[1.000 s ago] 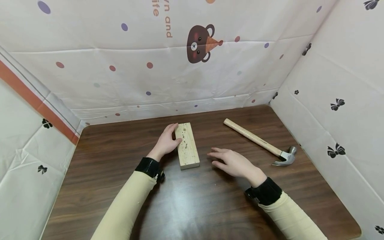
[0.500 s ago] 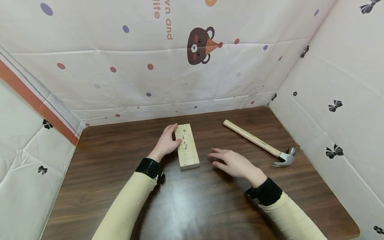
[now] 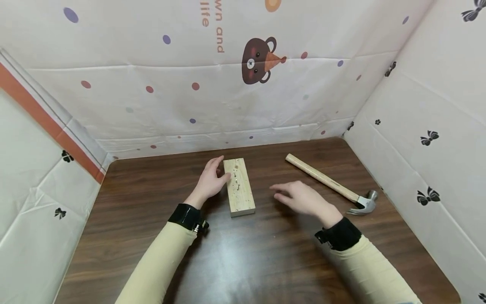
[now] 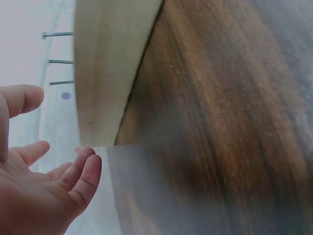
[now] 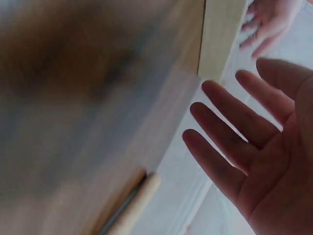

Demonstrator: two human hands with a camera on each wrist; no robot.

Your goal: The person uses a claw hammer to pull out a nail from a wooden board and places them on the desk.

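A pale wooden block [image 3: 243, 197] lies flat on the dark table, with nails [image 4: 58, 62] standing up from its top face. Three of them show side-on in the left wrist view. At the block's left side is my left hand [image 3: 208, 181], its fingers loosely bent and its thumb over the block's edge in the head view. The left wrist view shows those fingers beside the wood, not wrapped round it; contact is hard to tell. My right hand [image 3: 303, 197] hovers to the right of the block, holding nothing, its fingers spread in the right wrist view [image 5: 274, 152].
A claw hammer [image 3: 322, 175] with a wooden handle lies at the right, its metal head towards the right edge of the brown table [image 3: 152, 181]. Patterned white cloth [image 3: 159, 109] rises behind the table and along both sides.
My right hand has shifted slightly right and its fingers have drawn together in the head view. The left hand stays by the block. The whole head view has moved a little.
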